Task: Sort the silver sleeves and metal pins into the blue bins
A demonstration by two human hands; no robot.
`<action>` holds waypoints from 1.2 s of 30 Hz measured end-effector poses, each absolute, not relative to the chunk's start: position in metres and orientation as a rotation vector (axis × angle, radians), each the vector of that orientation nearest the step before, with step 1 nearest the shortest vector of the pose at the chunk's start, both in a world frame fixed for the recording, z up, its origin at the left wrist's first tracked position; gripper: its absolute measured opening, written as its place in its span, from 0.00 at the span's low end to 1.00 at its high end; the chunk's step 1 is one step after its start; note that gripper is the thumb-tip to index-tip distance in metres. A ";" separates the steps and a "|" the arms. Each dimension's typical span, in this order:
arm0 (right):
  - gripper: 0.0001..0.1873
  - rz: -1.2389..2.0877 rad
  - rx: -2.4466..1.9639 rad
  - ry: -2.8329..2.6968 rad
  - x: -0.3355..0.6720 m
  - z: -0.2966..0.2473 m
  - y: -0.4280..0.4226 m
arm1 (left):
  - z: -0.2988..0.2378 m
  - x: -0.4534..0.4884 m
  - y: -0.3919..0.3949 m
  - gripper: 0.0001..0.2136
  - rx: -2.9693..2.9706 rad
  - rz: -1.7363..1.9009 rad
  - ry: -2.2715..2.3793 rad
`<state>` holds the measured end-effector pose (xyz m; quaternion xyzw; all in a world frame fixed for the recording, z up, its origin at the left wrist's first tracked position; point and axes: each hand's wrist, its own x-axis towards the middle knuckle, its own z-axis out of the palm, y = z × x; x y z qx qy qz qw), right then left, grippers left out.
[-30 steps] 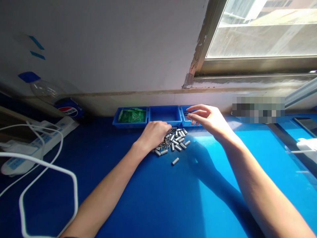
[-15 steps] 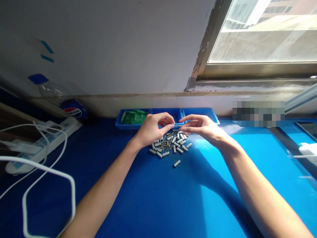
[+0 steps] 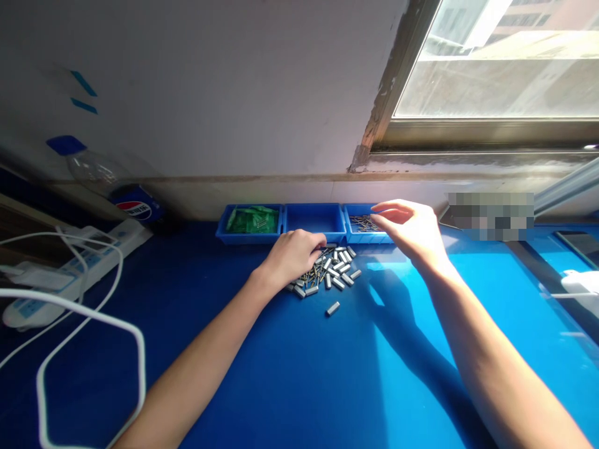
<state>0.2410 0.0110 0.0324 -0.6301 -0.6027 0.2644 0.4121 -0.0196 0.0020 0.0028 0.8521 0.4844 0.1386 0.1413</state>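
Observation:
A pile of small silver metal cylinders (image 3: pixel 337 268) and thin brass-coloured pins (image 3: pixel 319 269) lies on the blue tabletop. At the pile's far left side, my left hand (image 3: pixel 294 254) reaches down with fingers curled together; whatever is between its fingertips is hidden. My right hand (image 3: pixel 409 227) hovers at the right compartment (image 3: pixel 347 232) of a blue tray, over more thin pins (image 3: pixel 362 222). Its thumb and forefinger are slightly apart, with nothing visible between them. One lone silver cylinder (image 3: pixel 332 308) rests nearer me, apart from the pile.
The tray's left compartment (image 3: pixel 222 236) holds green plastic bags (image 3: pixel 253 219); its middle one (image 3: pixel 313 237) shows a bare floor. At left are a bottle (image 3: pixel 133 202), a power strip (image 3: pixel 100 252) and a white cable (image 3: pixel 140 355). A phone (image 3: pixel 578 246) lies far right.
My hands have parted from above the pile, where a thin pin showed between them. The left moved down onto the pile; the right moved right to the tray's right compartment.

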 end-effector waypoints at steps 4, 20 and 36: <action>0.20 0.708 -1.550 -1.474 0.245 0.033 0.011 | 0.002 -0.013 -0.003 0.12 2.624 0.145 1.554; 0.12 0.978 -1.443 -1.613 0.224 0.026 0.010 | 0.004 -0.010 -0.006 0.11 2.524 0.684 1.340; 0.16 1.558 -1.112 -1.372 0.223 0.026 0.005 | 0.017 -0.007 -0.004 0.16 1.630 1.133 1.087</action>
